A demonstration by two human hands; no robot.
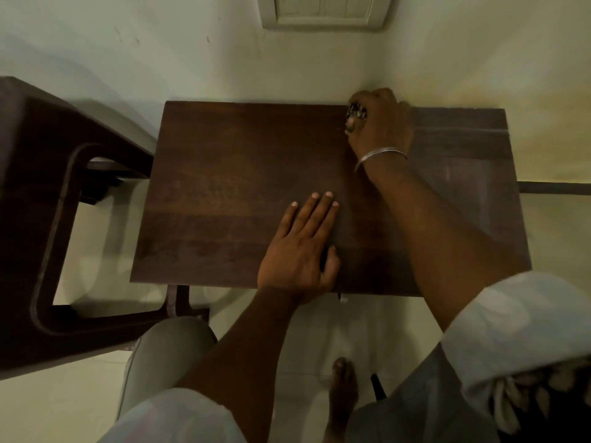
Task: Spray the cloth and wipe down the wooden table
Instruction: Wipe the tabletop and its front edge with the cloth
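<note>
A dark wooden table (230, 187) stands against a pale wall, seen from above. My right hand (382, 123) is at the table's far edge, right of the middle, closed on a small patterned cloth (356, 113); only a bunched bit shows past the fingers. A metal bangle sits on that wrist. My left hand (303, 247) lies flat on the table near its front edge, fingers spread and holding nothing. The right part of the tabletop shows paler streaks. No spray bottle is in view.
A dark wooden chair or stool frame (48, 219) stands close to the table's left side. The wall (192, 59) runs right behind the table. My legs and a bare foot (343, 385) are on the pale floor in front.
</note>
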